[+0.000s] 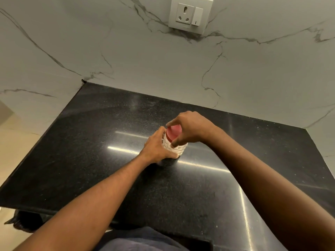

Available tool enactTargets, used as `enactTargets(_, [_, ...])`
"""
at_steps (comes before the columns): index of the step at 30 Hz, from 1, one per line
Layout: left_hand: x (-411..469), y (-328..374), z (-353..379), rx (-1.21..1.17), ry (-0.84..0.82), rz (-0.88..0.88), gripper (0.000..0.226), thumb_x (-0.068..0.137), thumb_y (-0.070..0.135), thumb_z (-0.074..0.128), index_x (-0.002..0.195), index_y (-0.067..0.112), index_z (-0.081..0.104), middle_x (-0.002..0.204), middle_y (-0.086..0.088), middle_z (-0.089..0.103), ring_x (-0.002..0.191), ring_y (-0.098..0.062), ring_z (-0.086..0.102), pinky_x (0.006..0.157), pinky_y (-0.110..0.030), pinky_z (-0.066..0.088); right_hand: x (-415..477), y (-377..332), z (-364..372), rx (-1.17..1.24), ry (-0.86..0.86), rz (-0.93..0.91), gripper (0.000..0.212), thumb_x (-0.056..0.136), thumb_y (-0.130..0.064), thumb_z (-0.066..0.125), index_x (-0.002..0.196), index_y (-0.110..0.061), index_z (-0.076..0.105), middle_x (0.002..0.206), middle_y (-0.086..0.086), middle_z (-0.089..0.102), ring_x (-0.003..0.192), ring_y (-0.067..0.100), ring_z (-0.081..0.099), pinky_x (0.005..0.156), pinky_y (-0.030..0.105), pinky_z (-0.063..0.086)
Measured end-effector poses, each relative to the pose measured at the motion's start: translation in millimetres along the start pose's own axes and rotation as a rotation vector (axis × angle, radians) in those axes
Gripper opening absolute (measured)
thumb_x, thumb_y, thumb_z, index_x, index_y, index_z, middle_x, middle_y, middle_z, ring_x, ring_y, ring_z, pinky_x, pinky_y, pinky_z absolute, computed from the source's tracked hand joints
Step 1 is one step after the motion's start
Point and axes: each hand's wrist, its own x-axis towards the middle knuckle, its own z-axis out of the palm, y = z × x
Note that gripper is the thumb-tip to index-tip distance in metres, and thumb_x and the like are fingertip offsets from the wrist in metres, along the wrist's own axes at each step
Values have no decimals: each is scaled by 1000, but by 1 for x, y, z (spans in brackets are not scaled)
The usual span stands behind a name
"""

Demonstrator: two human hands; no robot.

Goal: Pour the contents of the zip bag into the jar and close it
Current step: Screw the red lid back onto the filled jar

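The jar (174, 145) stands on the black counter (90, 151), near the middle; it looks full of small pale bits, so I think the pouring is done. No zip bag can be seen anywhere; I cannot tell where it is.

The left hand (155, 147) is wrapped round the side of the jar, fingers curled tight, holding it steady; the right hand (188, 127) comes over the top, and its fingers are closed on the pink lid (173, 132).

The lid sits on the mouth of the jar; I cannot tell if it is tight or loose. So the closing step seems to be the one in hand; what may be left is a last twist, then letting go.

A white socket (190, 15) is up on the marble wall (126, 51).
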Motion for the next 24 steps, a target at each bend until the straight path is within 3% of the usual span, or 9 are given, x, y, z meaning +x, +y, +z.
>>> enactTargets(2, [1, 0, 0, 12, -7, -2, 85, 50, 50, 96, 118, 38, 46, 118, 15, 64, 110, -13, 63, 90, -42, 58, 5, -1, 4, -34, 43, 78, 78, 69, -72, 79, 131, -26, 67, 116, -1, 73, 99, 20, 68, 71, 28, 50])
enactTargets(5, [2, 1, -1, 37, -13, 5, 83, 47, 52, 95, 113, 39, 46, 115, 16, 65, 109, -14, 63, 92, -50, 58, 12, -9, 12, -59, 80, 213, 78, 68, -79, 73, 116, -18, 65, 93, 0, 63, 81, 20, 63, 61, 28, 47])
enactTargets(9, [1, 0, -1, 21, 5, -19, 85, 45, 56, 95, 112, 42, 45, 111, 19, 64, 106, -10, 64, 90, -41, 58, 14, -6, 6, -11, -6, 118, 80, 68, -64, 84, 131, -21, 63, 114, 2, 61, 97, 21, 62, 71, 29, 51])
enactTargets(13, [0, 3, -2, 8, 0, -9, 102, 44, 59, 96, 129, 49, 40, 110, 32, 55, 110, -5, 57, 89, -29, 47, 7, 1, 0, -68, -88, -81, 89, 66, -38, 95, 145, -31, 55, 133, -1, 50, 112, 22, 55, 80, 31, 51])
enactTargets(15, [0, 3, -2, 17, -5, -6, 103, 45, 59, 96, 130, 49, 39, 115, 30, 55, 112, -5, 55, 93, -31, 47, 8, 0, 5, -104, -59, -93, 83, 67, -42, 93, 142, -30, 58, 131, 0, 54, 109, 21, 57, 80, 31, 53])
enactTargets(18, [-1, 1, -2, 35, 14, -1, 83, 46, 55, 95, 112, 43, 45, 112, 19, 64, 106, -10, 63, 91, -47, 59, 12, -1, 12, -53, 71, 87, 72, 71, -78, 73, 110, -18, 70, 97, 0, 67, 82, 17, 64, 60, 26, 48])
enactTargets(20, [-1, 3, -3, 22, 12, 17, 82, 46, 52, 95, 112, 48, 46, 111, 19, 65, 106, -10, 64, 93, -52, 59, 13, -4, 16, -38, 117, 247, 76, 75, -89, 57, 85, -14, 64, 70, 1, 60, 61, 18, 59, 49, 26, 41])
enactTargets(22, [-3, 6, -3, 36, -11, 43, 89, 46, 53, 95, 119, 60, 45, 114, 22, 66, 109, -7, 64, 101, -52, 55, 16, -8, 17, -124, 120, 346, 81, 84, -90, 39, 78, -13, 61, 60, 2, 53, 51, 17, 50, 45, 27, 34])
enactTargets(24, [-4, 8, -4, 40, -23, 42, 97, 46, 53, 96, 129, 55, 44, 121, 21, 65, 115, -10, 64, 105, -52, 52, 16, -9, 17, -170, 85, 346, 87, 87, -89, 29, 87, -11, 68, 66, 4, 59, 54, 19, 53, 49, 28, 37])
